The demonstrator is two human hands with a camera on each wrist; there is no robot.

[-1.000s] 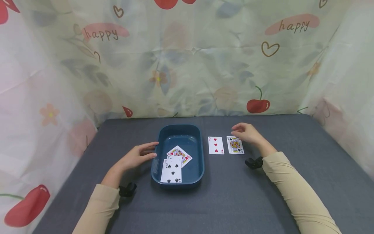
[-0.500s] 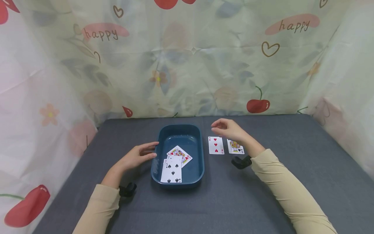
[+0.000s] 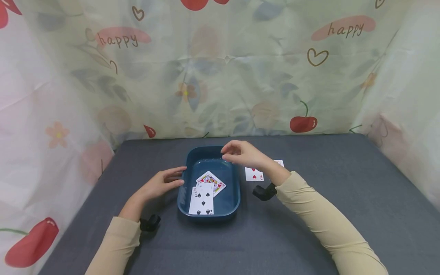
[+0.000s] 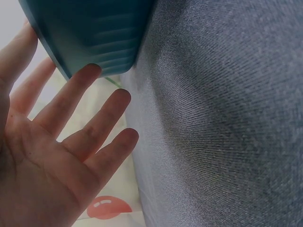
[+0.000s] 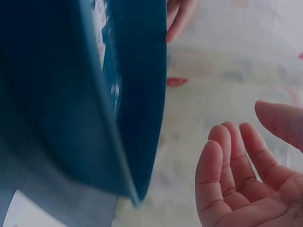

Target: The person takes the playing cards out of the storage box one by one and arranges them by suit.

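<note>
A dark blue rectangular tray [image 3: 236, 187] holds several playing cards, with a five of spades [image 3: 203, 200] on top of a red-suited face card [image 3: 217, 184]. My left hand [image 3: 156, 186] rests its fingertips and thumb against the tray's left side, fingers extended. Above the tray's far right corner hovers my right hand [image 3: 242, 152], fingers loosely bent. In the right wrist view, thumb and fingers stand apart with nothing between them. A three of hearts [image 3: 254, 176] lies on the table, partly hidden by my right hand and wrist.
Just the corner of another card [image 3: 279, 162] shows behind my right wrist. A grey cloth covers the table [image 3: 213, 252]. Patterned curtains [image 3: 227, 76] hang along the back and both sides.
My right hand has moved left from over the king of spades, past the three of hearts, to the tray's far right corner. My left hand and the cards stay where they were.
</note>
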